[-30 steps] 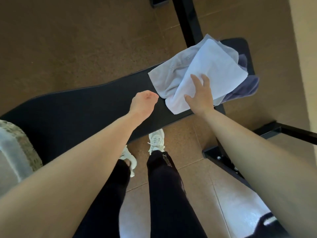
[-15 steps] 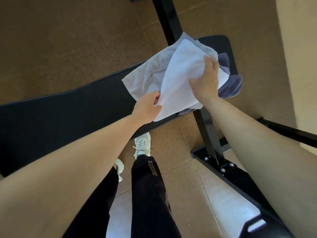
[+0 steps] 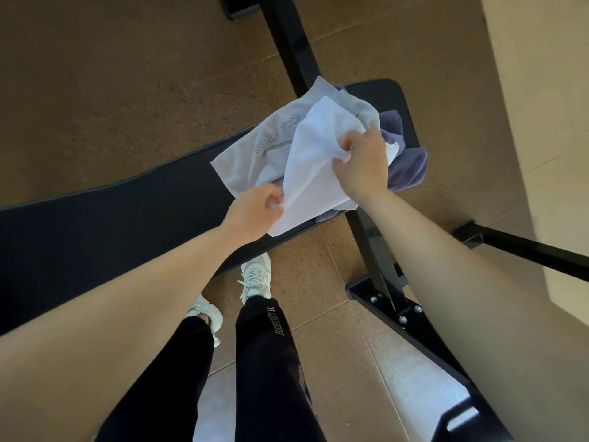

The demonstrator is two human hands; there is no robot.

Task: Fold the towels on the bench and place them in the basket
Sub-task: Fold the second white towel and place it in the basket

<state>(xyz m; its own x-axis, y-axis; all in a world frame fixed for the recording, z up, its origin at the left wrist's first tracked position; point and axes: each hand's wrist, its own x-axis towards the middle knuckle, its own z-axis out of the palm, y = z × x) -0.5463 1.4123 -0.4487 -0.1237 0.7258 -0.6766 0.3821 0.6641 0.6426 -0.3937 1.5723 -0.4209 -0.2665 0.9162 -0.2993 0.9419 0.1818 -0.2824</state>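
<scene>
Standing over the long black padded bench point(image 3: 121, 218), a person reaches both bare arms toward a small heap of towels at its far right end. The left hand point(image 3: 255, 215) has its grip pinched on the near lower edge of a thin white cloth towel point(image 3: 315, 161), thumb and fingers pressed together on the fabric. The right hand point(image 3: 363, 164) has its grip bunched on the same towel's upper right part, gathering a crumpled fold against the palm. Between the two hands the white towel hangs in a slack diagonal sheet, its lowest corner drooping to the bench's near edge.

Under it lies a pale grey towel with embossed lettering point(image 3: 267, 145), spread flat on the pad and reaching further left than the white one. Beneath and to the right, a dusky purple towel point(image 3: 408, 164) spills over the bench's near right side, partly hidden by the right hand.

A black metal frame point(image 3: 296, 43) runs away under the bench and comes back toward the viewer as a bolted foot on the tan speckled tile floor point(image 3: 95, 90). The person's dark trousers point(image 3: 264, 362) and white sneakers point(image 3: 255, 275) show below the bench edge. A cream wall point(image 3: 541, 90) rises on the right.
</scene>
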